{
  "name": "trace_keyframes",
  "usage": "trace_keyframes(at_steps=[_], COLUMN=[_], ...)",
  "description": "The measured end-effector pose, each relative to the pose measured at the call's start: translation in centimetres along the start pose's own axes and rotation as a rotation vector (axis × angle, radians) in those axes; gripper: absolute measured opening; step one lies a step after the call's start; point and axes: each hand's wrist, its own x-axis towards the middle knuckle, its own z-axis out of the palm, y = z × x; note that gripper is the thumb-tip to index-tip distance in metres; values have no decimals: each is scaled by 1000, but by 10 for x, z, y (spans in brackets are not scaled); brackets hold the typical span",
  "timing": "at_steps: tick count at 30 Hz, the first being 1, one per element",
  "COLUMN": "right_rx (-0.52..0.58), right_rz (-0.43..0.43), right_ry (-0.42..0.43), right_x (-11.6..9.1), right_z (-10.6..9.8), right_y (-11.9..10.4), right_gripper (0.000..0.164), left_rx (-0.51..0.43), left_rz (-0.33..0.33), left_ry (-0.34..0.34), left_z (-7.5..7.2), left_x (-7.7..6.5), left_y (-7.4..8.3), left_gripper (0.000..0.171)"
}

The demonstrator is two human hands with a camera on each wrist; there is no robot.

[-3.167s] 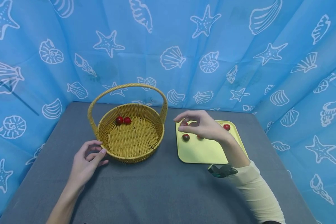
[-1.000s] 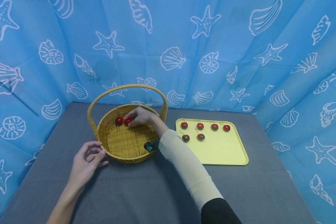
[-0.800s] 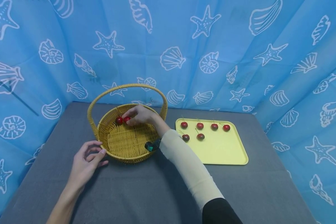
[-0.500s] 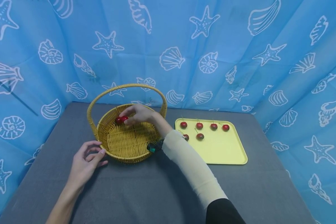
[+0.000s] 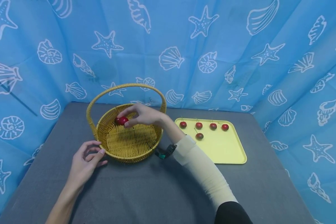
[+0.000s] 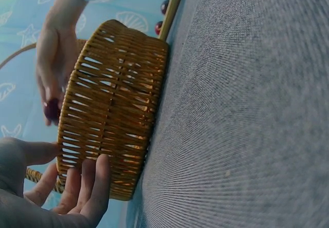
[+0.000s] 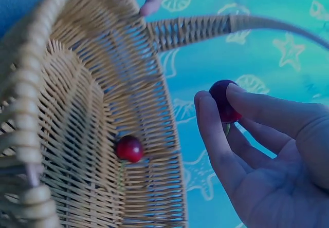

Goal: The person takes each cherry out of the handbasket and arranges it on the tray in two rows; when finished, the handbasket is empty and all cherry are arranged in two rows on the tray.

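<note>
Above the yellow wicker basket (image 5: 131,155), my right hand (image 5: 145,114) pinches a dark red cherry (image 5: 124,120) between thumb and fingertips. The right wrist view shows this cherry (image 7: 225,100) raised clear of the wicker, its stem pointing down. A second cherry (image 7: 129,148) lies inside against the basket wall; in the head view the held one partly covers it. At the basket's near left side, my left hand (image 5: 86,160) holds the rim with thumb and fingers. In the left wrist view its fingers (image 6: 97,192) lie against the outer wall.
A yellow tray (image 5: 221,152) with several stemmed cherries stands right of the basket; my right forearm covers its near left part. The tall basket handle (image 5: 126,85) arches over the far side. Grey cloth (image 5: 123,193) covers the table, with a blue shell-print curtain (image 5: 145,37) behind.
My right hand moved from over the tray into the basket, took hold of the right-hand cherry there and has lifted it slightly leftward. The left hand has stayed at the rim.
</note>
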Motion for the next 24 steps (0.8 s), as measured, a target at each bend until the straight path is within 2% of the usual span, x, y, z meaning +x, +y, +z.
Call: trace_keyframes(at_steps=[5, 13, 18, 24], right_rx=[0, 29, 78, 134], right_rz=[-61, -106, -141, -160], right_ry=[4, 4, 53, 157], right_x=[-21, -58, -85, -119], right_z=[1, 2, 1, -5], right_y=[-9, -18, -21, -21], right_gripper=[46, 48, 45, 38], left_rx=[-3, -8, -13, -9], left_rz=[3, 0, -2, -8], left_ry=[-4, -8, -6, -3], left_z=[0, -1, -1, 0], left_x=[-1, -2, -2, -1], left_y=[1, 2, 1, 2], left_gripper=[50, 49, 48, 48])
